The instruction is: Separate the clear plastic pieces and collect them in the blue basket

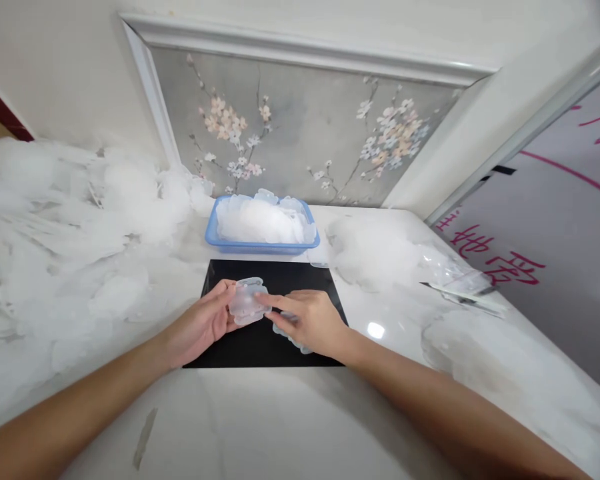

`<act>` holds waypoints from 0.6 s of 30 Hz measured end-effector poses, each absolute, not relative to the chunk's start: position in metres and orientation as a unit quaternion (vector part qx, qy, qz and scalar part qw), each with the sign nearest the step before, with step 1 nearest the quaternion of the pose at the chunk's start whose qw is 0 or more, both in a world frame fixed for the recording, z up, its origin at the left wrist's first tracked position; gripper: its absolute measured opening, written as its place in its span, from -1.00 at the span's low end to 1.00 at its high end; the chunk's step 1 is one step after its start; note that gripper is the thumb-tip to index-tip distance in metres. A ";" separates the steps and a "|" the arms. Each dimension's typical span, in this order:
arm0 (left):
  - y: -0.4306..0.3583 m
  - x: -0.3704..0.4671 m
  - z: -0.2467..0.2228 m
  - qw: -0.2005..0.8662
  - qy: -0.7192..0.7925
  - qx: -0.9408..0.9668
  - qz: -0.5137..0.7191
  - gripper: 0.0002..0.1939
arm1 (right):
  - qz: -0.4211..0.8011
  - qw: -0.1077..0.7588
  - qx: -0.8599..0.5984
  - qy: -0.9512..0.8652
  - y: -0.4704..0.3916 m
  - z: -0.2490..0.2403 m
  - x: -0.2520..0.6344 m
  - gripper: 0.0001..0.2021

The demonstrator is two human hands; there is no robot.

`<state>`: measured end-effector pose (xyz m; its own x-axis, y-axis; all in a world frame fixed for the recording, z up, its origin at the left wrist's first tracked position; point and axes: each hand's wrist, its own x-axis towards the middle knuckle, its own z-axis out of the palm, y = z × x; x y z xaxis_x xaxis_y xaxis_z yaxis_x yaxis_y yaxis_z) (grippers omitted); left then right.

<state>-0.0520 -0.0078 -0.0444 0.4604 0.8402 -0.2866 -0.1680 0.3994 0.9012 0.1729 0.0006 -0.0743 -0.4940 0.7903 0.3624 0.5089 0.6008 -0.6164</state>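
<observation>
My left hand (213, 317) grips the left edge of a small translucent plastic lid (247, 303) with rounded tabs along its sides. The lid is raised over a black mat (235, 350). My right hand (307, 320) has its index finger and thumb at the lid's right edge. Below that hand shows a second translucent piece (297, 339) of similar look; its other part is hidden, and whether it is held or lies on the mat I cannot tell. Beyond the mat, a blue basket (263, 249) is heaped with whitish translucent pieces (265, 220).
A large spread of whitish translucent pieces (95, 200) covers the left of the white marbled table (260, 420). Another pile (380, 250) lies right of the basket, near clear plastic film (450, 270). A framed flower panel (300, 127) stands behind; a board with pink writing (545, 220) is at right.
</observation>
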 end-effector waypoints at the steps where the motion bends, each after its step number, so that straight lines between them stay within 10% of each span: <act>1: -0.006 -0.056 -0.042 0.717 0.402 0.472 0.319 -0.66 | 0.295 0.338 -0.400 -0.800 0.001 -0.071 0.173 -0.71; 9: 0.016 -0.156 0.003 0.094 0.641 0.757 -0.087 -0.60 | 0.777 0.302 -0.380 -0.402 0.010 -0.061 0.185 -0.58; 18: 0.030 -0.175 0.012 0.102 0.639 0.740 -0.183 -0.70 | 0.823 0.293 -0.310 -0.373 0.014 -0.066 0.190 -0.72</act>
<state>-0.1755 0.0299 0.0118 0.1169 0.9087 -0.4007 0.9831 -0.1632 -0.0833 0.1901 0.0142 -0.0662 -0.6353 0.7151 -0.2917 -0.2516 -0.5488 -0.7972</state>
